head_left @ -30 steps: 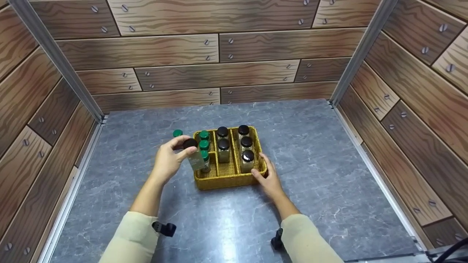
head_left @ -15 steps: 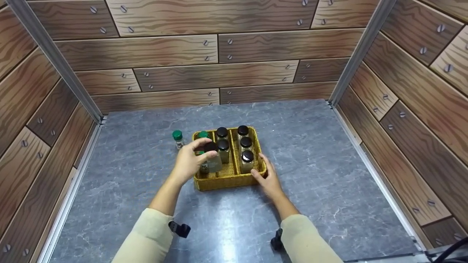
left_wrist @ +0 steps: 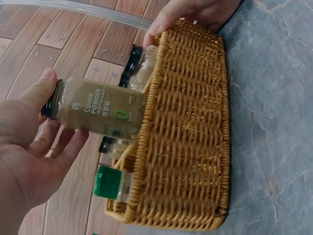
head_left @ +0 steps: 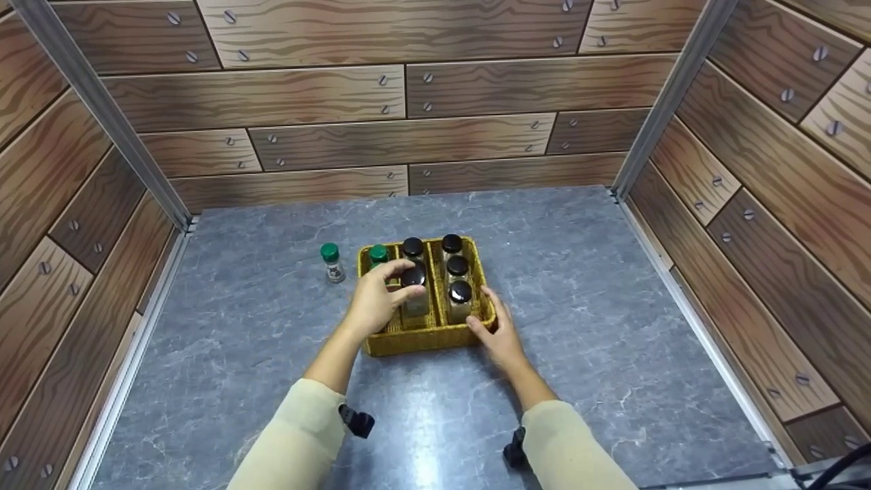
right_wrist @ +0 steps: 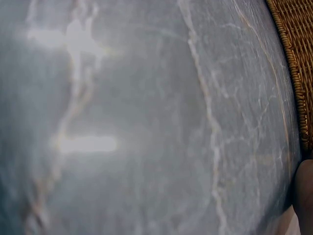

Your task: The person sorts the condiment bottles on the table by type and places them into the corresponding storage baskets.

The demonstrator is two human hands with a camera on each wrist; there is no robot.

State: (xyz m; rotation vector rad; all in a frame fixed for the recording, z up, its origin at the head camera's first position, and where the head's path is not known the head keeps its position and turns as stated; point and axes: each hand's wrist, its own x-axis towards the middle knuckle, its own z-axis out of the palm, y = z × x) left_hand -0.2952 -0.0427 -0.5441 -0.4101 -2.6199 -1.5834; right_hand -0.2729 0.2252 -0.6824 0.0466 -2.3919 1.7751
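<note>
With thumb and fingers, my left hand (head_left: 373,303) pinches the black lid of a clear spice jar (left_wrist: 100,107) labelled cumin powder. The jar stands nearly upright over the middle compartment of a wicker basket (head_left: 435,339), its lower end down at the front rim. At the basket's front right corner, my right hand (head_left: 505,339) holds the rim, thumb in front and fingers along the side. Several black-lidded jars (head_left: 460,292) fill the right compartment, and another black-lidded jar (head_left: 412,247) stands at the back of the middle one. My left hand hides much of the left compartment.
A green-capped shaker (head_left: 331,262) stands on the grey marbled table (head_left: 578,272), just left of the basket. Inside the left compartment a green-capped bottle (head_left: 379,254) shows. Wood-patterned walls (head_left: 408,143) enclose the table at the back and both sides.
My left hand has carried the cumin jar rightward, from beside the basket's left edge to over its middle compartment. The right hand has stayed at the corner.
</note>
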